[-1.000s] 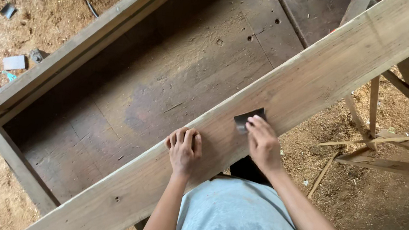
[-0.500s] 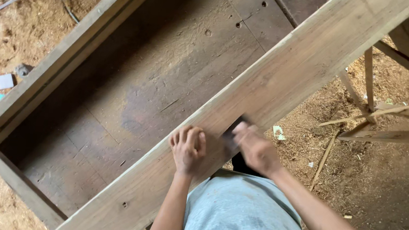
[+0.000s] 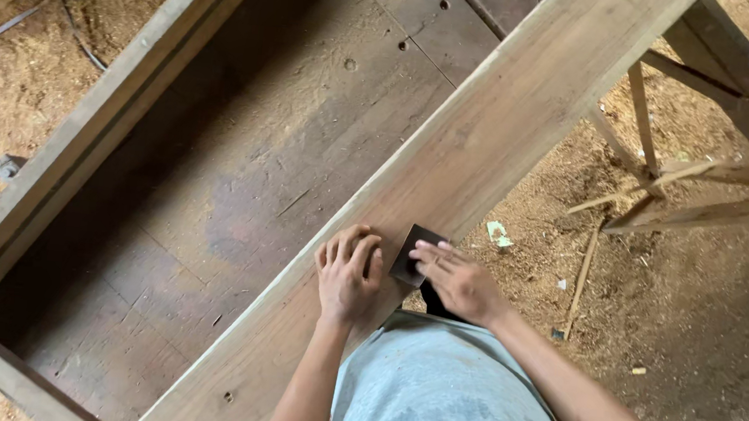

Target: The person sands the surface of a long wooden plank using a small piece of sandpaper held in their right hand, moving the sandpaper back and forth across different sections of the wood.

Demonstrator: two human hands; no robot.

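A long pale plank (image 3: 481, 148) runs slantwise over a dark wooden frame (image 3: 287, 165). On the plank, near its lower end, lie a small dark sanding sheet (image 3: 411, 252) and two hands. Beside the plank, the sawdust floor (image 3: 704, 306) carries thin sticks and paper scraps

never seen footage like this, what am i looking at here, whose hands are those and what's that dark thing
This is a single view from a camera worn on a person's head, looking straight down, so the two bare arms coming up from the bottom are the wearer's own. The grey-blue cloth at the bottom is their shirt. A long pale wooden plank runs diagonally across the picture. The left hand rests flat on it. The right hand presses its fingers on a small dark square sheet, possibly sandpaper, lying on the plank's edge. Beyond the plank is a dark, worn board surface. The ground around is covered in sawdust and thin wood scraps.
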